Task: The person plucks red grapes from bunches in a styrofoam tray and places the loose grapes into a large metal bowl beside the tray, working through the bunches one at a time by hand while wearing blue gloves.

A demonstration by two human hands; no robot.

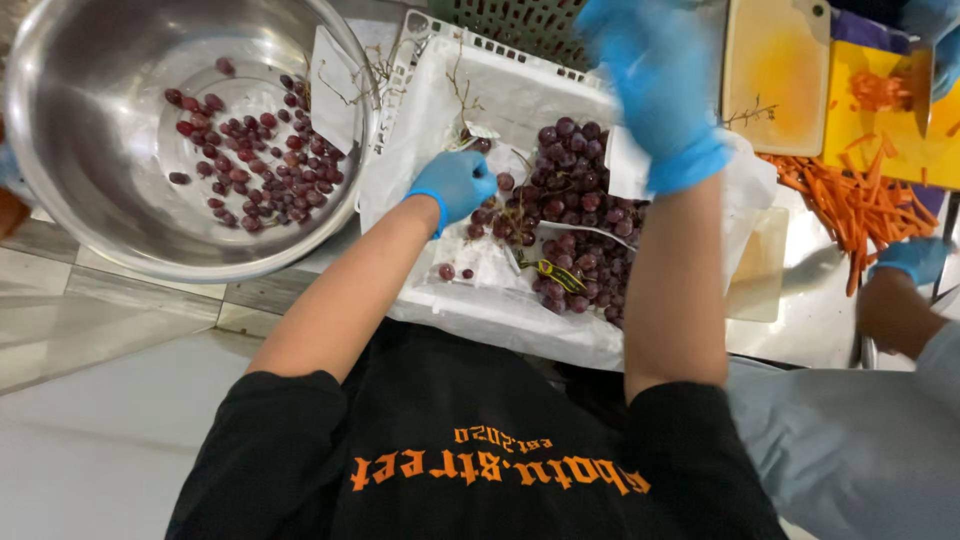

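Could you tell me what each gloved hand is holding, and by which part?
Left hand pinches grapes at the bunch's left edge; right hand looks empty.

pale tiled floor (110, 400), steel counter (810, 330), bright even light

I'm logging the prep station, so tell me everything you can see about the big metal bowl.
The metal bowl is round, shiny and steel-looking, with a wide rolled rim. It sits tilted at the upper left, beside the white crate. Loose red grapes lie scattered across its bottom, all off the stem. Neither gloved hand touches it.
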